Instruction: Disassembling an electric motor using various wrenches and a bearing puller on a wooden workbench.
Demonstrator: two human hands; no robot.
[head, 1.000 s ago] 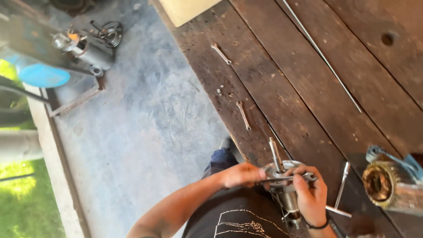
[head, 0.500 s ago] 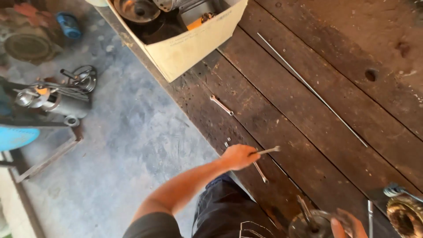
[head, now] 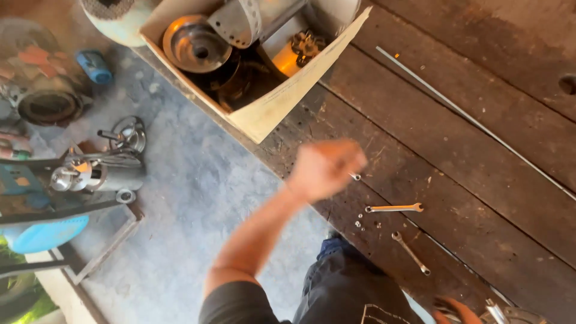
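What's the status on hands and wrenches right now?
Left hand fisted above the wooden bench, blurred, grip unclear. Right hand at frame bottom on a metal part. Two wrenches lying loose beside small nuts.

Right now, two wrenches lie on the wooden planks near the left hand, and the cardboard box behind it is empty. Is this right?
Not quite. The head view shows the cardboard box full of metal parts. The two wrenches do lie on the wooden planks near the left hand.
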